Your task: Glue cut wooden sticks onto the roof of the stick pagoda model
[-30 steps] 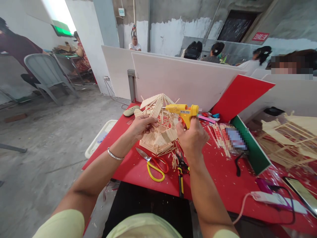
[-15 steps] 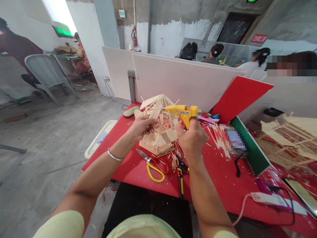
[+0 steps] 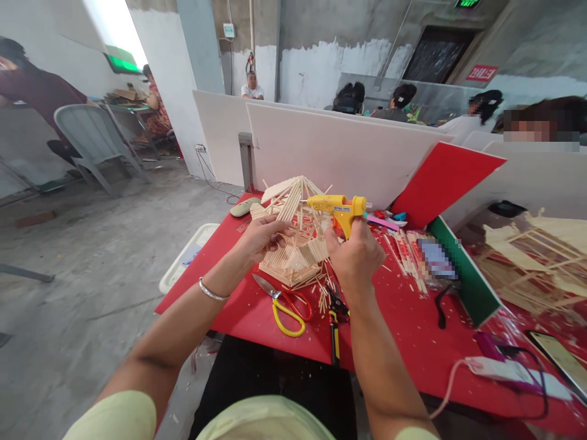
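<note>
My right hand (image 3: 359, 260) is wrapped round the handle of a yellow hot glue gun (image 3: 337, 206). The gun points left, its metal nozzle at the upper roof of a model building (image 3: 293, 260) made of pale wooden sticks. Beside the roof's left side, my left hand (image 3: 265, 237) has its thumb and fingers pinched together. What is between those fingertips, if anything, I cannot make out. The model stands on a red table (image 3: 389, 330). In front of it lie scissors (image 3: 288, 311) with red and yellow handles, pliers (image 3: 336, 330) and short cut sticks (image 3: 323, 299).
A white partition (image 3: 334, 143) rises behind the table. Bundled sticks (image 3: 406, 260) and a phone (image 3: 435, 258) lie to the right, by a green board (image 3: 465, 272). Farther right are another stick model (image 3: 536, 256) and a power strip (image 3: 513, 373). Several people sit beyond.
The view has shifted very slightly. Both hands, the glue gun and the model keep nearly the same positions relative to each other.
</note>
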Demonstrator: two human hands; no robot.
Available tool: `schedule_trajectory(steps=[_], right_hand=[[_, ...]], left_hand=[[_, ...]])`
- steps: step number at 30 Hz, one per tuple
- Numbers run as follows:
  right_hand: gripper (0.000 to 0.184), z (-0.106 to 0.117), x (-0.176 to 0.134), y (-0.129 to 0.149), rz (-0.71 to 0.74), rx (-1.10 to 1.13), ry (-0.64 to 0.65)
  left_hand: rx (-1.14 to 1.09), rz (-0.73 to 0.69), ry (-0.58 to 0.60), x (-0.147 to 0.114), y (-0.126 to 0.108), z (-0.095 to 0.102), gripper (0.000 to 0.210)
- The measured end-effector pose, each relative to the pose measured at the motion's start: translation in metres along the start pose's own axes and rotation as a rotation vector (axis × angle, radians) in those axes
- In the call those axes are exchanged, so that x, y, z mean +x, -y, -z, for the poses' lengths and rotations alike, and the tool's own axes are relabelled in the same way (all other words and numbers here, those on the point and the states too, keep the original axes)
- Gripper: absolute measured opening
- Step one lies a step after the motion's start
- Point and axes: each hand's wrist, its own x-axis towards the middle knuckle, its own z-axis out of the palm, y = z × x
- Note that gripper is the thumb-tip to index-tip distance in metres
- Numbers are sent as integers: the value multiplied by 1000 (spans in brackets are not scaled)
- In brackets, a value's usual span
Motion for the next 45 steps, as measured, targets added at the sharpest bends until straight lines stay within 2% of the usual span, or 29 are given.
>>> schedule_trajectory(steps=[9, 13, 16, 18, 21, 23, 25, 27, 30, 33, 35, 37, 38, 40, 42, 45], right_hand=[[58, 19, -3, -6, -90, 126, 82], [53, 36, -14, -25, -168, 299, 191], [49, 49, -38, -58, -255, 421, 243], [49, 54, -63, -90, -343, 418, 255], [50, 58, -108, -145, -479, 193, 288], [50, 59, -135, -180, -545, -71, 363], [49, 60, -155, -209, -591, -182, 432], [49, 61, -168, -228, -621, -228, 493], [52, 64, -176, -237, -666, -307, 554], [58, 69, -172, -231, -649, -433, 519], [54, 71, -162, -221, -534, -469, 431], [44, 65, -143, -209, -384, -397, 395], [40, 59, -131, -203, -323, -334, 431], [35, 38, -103, -192, -229, -283, 590], [37, 9, -74, -183, -133, -343, 771], [33, -41, -41, -175, -82, -365, 885]], left_hand=[[68, -70, -92, -34, 8, 10, 38], [117, -218, -186, -54, 13, 4, 33], [114, -330, -238, -73, 25, -14, 27], [119, -326, -223, -85, 41, -30, 24], [120, -218, -131, -98, 76, -54, 22], [126, -134, -74, -102, 102, -68, 23], [140, -67, -40, -105, 127, -79, 24], [168, -22, 0, -106, 146, -86, 25], [209, 39, 33, -106, 162, -88, 28], [219, 54, 21, -102, 167, -85, 29], [217, 50, 2, -97, 168, -83, 28], [210, 55, -2, -92, 170, -83, 27], [205, 62, 2, -89, 171, -84, 27], [202, 74, 12, -85, 173, -87, 27], [209, 86, 22, -83, 173, -90, 28], [220, 103, 27, -81, 172, -92, 28]])
